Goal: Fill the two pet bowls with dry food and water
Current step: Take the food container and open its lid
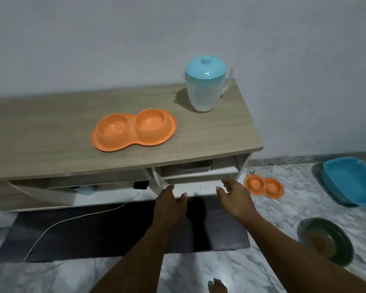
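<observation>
left hand [173,199]: fingers on white drawer front [197,188], loosely curled
right hand [232,193]: open, beside it
double pet bowl [133,130]: empty, on cabinet top [51,132]
pitcher [205,85]: lidded, near the cabinet's right edge
risk: hard pull shakes cabinet, pitcher tips

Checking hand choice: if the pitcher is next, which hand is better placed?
Right, probably. The right hand hangs below the cabinet end where the pitcher stands; the left hand is further from it.

Wooden cabinet top [51,132] carries double bowl [133,130], lidded pitcher [205,87].

L hand [171,205] bare | R hand [235,199] bare | no sleeves, forearms uncovered
</observation>
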A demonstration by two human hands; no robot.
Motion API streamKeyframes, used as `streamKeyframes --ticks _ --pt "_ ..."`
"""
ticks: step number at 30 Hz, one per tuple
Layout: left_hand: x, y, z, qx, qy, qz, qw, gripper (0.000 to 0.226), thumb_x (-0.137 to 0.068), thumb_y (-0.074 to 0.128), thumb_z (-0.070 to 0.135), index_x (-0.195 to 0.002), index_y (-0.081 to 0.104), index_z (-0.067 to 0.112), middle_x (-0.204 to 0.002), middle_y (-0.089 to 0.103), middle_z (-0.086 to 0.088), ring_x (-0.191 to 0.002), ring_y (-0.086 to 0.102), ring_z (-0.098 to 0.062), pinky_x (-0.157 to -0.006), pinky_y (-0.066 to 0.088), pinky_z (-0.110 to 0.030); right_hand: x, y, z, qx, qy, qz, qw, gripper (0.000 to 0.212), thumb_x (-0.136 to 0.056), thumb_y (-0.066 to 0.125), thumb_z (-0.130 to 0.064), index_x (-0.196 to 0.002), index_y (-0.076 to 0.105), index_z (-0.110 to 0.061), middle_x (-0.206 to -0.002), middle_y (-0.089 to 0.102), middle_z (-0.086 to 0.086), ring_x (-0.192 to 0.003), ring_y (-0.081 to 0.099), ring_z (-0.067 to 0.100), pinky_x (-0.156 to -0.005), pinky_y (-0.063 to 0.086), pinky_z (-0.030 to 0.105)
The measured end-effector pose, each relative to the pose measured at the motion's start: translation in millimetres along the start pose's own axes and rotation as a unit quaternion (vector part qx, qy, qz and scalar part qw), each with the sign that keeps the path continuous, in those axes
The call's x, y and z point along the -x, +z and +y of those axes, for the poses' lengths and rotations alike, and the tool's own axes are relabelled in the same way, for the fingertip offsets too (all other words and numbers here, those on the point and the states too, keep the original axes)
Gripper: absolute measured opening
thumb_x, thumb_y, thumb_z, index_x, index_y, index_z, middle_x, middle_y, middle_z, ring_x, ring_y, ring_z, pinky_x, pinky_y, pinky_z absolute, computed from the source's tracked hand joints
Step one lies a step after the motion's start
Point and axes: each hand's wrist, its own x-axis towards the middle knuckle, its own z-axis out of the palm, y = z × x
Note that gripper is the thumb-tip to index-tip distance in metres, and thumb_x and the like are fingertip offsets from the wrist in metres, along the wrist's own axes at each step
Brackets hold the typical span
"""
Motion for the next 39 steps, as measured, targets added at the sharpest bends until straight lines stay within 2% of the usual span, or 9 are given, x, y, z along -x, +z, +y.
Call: streamKeyframes --ticks 8,13,15,18,22,26,29,35,39 --pt "-125 77 -21 0.081 -0.015 0.115 0.990 0.068 -0.094 0.061 0.040 -0.149 0.037 0.008 -0.147 0.049 -0.014 -0.135 0.047 -0.032 -0.108 0.043 -0.043 -130 50 42 -0.011 -0.030 0.068 0.997 0.033 -0.091 0.057 -0.035 -0.109 0.068 -0.011 -0.109 0.072 0.015 -0.111 0.063 0.036 -0.082 0.044 0.030" --pt "-159 94 -18 0.112 -0.066 0.126 0.983 0.037 -0.096 0.059 0.029 -0.115 0.063 -0.002 -0.107 0.067 -0.012 -0.106 0.063 -0.030 -0.083 0.043 -0.027 -166 73 46 -0.035 -0.011 0.084 0.996 0.024 -0.090 0.061 -0.025 -0.097 0.070 -0.004 -0.097 0.072 0.021 -0.099 0.064 0.040 -0.076 0.046 0.033" --pt "-164 98 -18 0.146 -0.062 0.128 0.979 0.029 -0.095 0.063 0.022 -0.117 0.063 0.004 -0.102 0.062 0.000 -0.101 0.058 -0.015 -0.079 0.033 -0.009 -171 79 45 -0.046 -0.018 0.092 0.995 0.022 -0.089 0.063 -0.023 -0.095 0.072 -0.004 -0.095 0.073 0.020 -0.097 0.066 0.040 -0.077 0.048 0.035" --pt "-159 97 -18 0.146 -0.034 0.152 0.977 0.026 -0.092 0.067 0.021 -0.113 0.066 0.006 -0.107 0.069 -0.002 -0.103 0.061 -0.014 -0.084 0.035 -0.012 -168 81 45 -0.060 -0.005 0.097 0.993 0.020 -0.088 0.064 -0.020 -0.089 0.072 -0.002 -0.091 0.073 0.021 -0.096 0.066 0.041 -0.078 0.049 0.037" --pt "-139 90 -24 0.138 -0.003 0.162 0.977 0.019 -0.092 0.067 0.025 -0.101 0.066 0.008 -0.084 0.063 0.006 -0.089 0.060 -0.012 -0.070 0.033 -0.007 -145 75 40 -0.058 -0.033 0.103 0.992 0.025 -0.089 0.062 -0.027 -0.099 0.070 -0.006 -0.092 0.072 0.017 -0.097 0.065 0.040 -0.084 0.052 0.039" --pt "-99 69 -35 0.101 0.011 0.167 0.981 0.026 -0.089 0.068 0.034 -0.092 0.065 0.008 -0.078 0.066 0.003 -0.082 0.063 -0.020 -0.066 0.037 -0.019 -96 66 30 -0.075 -0.073 0.098 0.990 0.039 -0.089 0.064 -0.035 -0.119 0.065 -0.010 -0.095 0.071 0.009 -0.096 0.068 0.032 -0.089 0.055 0.050" --pt "-61 46 -47 0.116 0.024 0.142 0.983 0.027 -0.087 0.069 0.039 -0.094 0.068 0.013 -0.087 0.075 -0.001 -0.089 0.070 -0.021 -0.075 0.050 -0.027 -51 61 17 -0.070 -0.076 0.084 0.991 0.038 -0.089 0.063 -0.035 -0.120 0.066 -0.014 -0.101 0.074 0.005 -0.098 0.070 0.023 -0.088 0.058 0.045" --pt "27 -40 -74 0.079 0.030 0.116 0.990 0.032 -0.085 0.070 0.040 -0.085 0.067 0.008 -0.086 0.071 -0.004 -0.086 0.068 -0.023 -0.080 0.050 -0.032 51 66 -46 -0.061 -0.058 0.072 0.994 0.034 -0.090 0.067 -0.024 -0.122 0.068 -0.013 -0.102 0.073 0.002 -0.097 0.069 0.022 -0.089 0.055 0.039" --pt "75 -126 -93 0.096 0.015 0.125 0.987 0.034 -0.081 0.078 0.035 -0.076 0.064 0.004 -0.070 0.066 -0.001 -0.073 0.064 -0.021 -0.063 0.045 -0.020 112 88 -106 -0.095 -0.054 0.043 0.993 0.033 -0.089 0.068 -0.023 -0.120 0.069 -0.016 -0.093 0.071 0.000 -0.094 0.069 0.022 -0.085 0.052 0.033"
